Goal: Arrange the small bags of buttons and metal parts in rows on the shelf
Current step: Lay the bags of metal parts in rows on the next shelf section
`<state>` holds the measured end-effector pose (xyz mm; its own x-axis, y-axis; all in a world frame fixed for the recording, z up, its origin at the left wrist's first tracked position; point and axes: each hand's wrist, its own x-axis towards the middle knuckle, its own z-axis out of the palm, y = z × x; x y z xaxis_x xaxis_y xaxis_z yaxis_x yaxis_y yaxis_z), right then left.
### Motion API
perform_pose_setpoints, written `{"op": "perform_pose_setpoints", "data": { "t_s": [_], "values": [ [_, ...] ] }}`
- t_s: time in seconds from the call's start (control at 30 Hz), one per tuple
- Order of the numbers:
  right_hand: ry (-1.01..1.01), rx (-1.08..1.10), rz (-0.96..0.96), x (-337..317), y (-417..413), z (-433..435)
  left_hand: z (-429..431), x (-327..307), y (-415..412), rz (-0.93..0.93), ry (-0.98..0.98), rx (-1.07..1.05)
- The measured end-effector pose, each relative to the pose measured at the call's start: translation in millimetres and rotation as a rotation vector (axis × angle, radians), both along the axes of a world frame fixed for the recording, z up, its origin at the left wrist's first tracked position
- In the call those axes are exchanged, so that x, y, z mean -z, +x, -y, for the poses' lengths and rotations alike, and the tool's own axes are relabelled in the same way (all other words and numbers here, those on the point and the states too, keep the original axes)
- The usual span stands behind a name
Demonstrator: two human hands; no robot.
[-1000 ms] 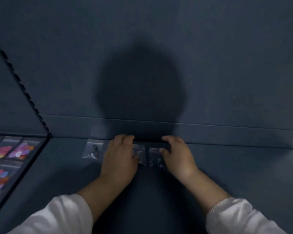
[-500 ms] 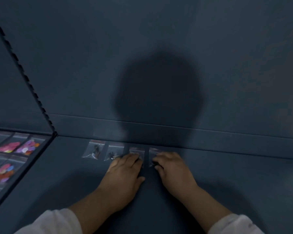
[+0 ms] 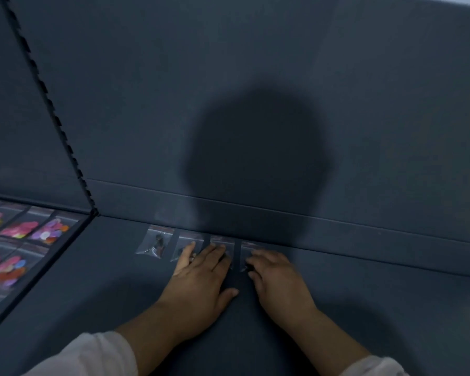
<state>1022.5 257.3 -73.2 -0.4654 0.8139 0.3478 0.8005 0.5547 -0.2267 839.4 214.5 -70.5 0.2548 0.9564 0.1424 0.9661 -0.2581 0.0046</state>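
While four bags (image 3: 154, 242) lie in a row at the back of the shelf (image 3: 364, 308), the left hand (image 3: 201, 278) rests flat, fingers straight, on the middle two. The right hand (image 3: 280, 283) has bent fingertips on the fourth bag (image 3: 246, 246); whether it pinches it, I cannot tell.

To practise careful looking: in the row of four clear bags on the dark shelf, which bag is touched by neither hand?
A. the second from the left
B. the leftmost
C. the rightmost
B: the leftmost bag lies apart from the left hand, which rests on the second bag and third bag, while the right hand touches the rightmost bag.
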Motion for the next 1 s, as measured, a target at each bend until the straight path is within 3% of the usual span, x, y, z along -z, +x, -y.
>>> {"op": "perform_pose_setpoints", "data": {
  "t_s": [0.27,0.57,0.73,1.0],
  "values": [
    [-0.057,0.003,-0.033,4,0,0,1,-5,1,0.062,-0.074,0.019],
    [-0.106,0.047,-0.097,-20,-8,9,6,-14,-5,0.063,0.002,-0.010],
    [-0.060,0.007,-0.117,-36,-33,17,25,-38,-22,0.134,0.012,-0.092],
    [-0.066,-0.102,-0.055,-58,-92,40,71,-69,-93,0.046,0.052,-0.277]
  ]
}}
